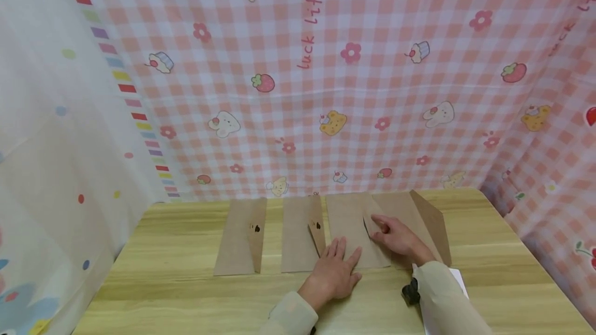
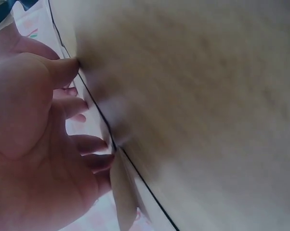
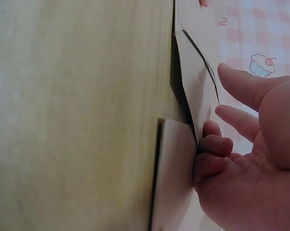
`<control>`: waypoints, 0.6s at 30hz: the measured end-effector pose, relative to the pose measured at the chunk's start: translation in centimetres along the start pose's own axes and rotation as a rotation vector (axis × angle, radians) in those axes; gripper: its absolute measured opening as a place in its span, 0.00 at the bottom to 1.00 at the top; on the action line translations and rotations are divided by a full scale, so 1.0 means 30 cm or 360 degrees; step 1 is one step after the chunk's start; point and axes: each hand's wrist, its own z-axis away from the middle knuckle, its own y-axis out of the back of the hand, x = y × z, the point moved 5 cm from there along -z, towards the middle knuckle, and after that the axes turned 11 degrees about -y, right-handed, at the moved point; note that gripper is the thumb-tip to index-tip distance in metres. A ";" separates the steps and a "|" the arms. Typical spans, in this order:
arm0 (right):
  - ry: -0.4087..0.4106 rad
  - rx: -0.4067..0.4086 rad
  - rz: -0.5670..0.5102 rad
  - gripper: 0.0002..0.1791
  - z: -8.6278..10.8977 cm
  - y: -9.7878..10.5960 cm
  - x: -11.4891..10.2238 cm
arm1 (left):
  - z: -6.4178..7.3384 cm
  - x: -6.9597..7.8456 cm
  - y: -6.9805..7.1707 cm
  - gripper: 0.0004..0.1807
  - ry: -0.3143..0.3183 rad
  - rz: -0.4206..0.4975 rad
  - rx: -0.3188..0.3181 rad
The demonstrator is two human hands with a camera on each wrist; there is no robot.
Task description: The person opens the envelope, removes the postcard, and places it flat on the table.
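Observation:
Several brown kraft paper envelopes lie in a row on the wooden table. My left hand (image 1: 332,273) rests with fingers spread at the lower part of the third envelope (image 1: 342,211), beside the second envelope (image 1: 295,237). In the left wrist view, the left fingertips (image 2: 82,103) press at the paper's edge. My right hand (image 1: 396,237) is over the third envelope's right side, at its partly raised flap (image 1: 366,227). Thumb and index finger stand apart at the flap's edge in the right wrist view; the other fingers (image 3: 215,144) are bent against the paper.
The first envelope (image 1: 235,237) lies at the left, its narrow flap folded over with a small dark print. On the right, the fourth envelope (image 1: 400,206) has its flap (image 1: 433,221) spread outward. White paper (image 1: 460,278) shows beside the right sleeve. A checked cloth (image 1: 298,107) hangs behind the table.

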 end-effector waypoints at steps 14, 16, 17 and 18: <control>-0.0065 0.0086 0.0021 0.30 -0.014 -0.014 -0.001 | 0.013 0.014 0.004 0.32 0.0069 -0.0068 -0.0055; -0.0082 0.0106 0.0032 0.30 -0.014 -0.016 0.002 | 0.014 0.015 0.003 0.32 0.0067 -0.0074 -0.0056; -0.0095 0.0113 0.0036 0.30 -0.013 -0.017 0.003 | 0.014 0.016 0.004 0.32 0.0064 -0.0073 -0.0055; -0.0115 0.0123 0.0042 0.30 -0.011 -0.018 0.005 | 0.015 0.016 0.003 0.32 0.0061 -0.0079 -0.0054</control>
